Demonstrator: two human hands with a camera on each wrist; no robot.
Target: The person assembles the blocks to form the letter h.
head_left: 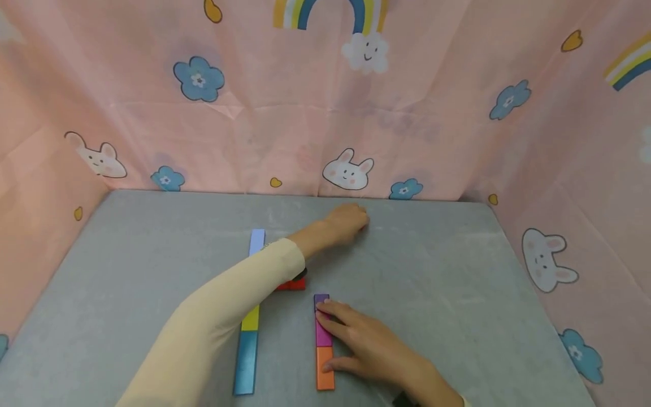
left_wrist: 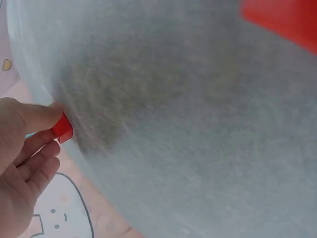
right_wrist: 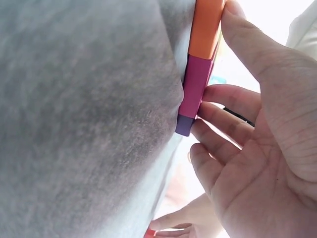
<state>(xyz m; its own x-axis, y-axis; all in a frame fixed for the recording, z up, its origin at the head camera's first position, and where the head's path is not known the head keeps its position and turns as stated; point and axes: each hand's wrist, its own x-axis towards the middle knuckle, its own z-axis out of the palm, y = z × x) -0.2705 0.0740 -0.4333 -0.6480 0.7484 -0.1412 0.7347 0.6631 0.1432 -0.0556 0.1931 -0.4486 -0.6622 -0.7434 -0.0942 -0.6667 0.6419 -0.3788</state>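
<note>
My left hand (head_left: pixel 346 222) reaches to the far part of the table. In the left wrist view its thumb and fingers pinch a small red block (left_wrist: pixel 63 129). Nearer me, the right hand (head_left: pixel 368 342) lies along the right side of a row made of a dark purple block (head_left: pixel 321 298), a magenta block (head_left: pixel 322 333) and an orange block (head_left: pixel 325 376). Its thumb touches the orange one, while relaxed fingers rest at the magenta and purple ones, as the right wrist view (right_wrist: pixel 195 87) also shows. More red blocks (head_left: pixel 291 284) lie partly under the left sleeve.
Left of the purple row stands a long line of blocks: blue (head_left: pixel 246 362), yellow (head_left: pixel 250 320) and light blue (head_left: pixel 257 240), its middle hidden by the left sleeve (head_left: pixel 218 316). A pink patterned curtain (head_left: pixel 285 113) borders the grey table (head_left: pixel 432 282) at the back and sides.
</note>
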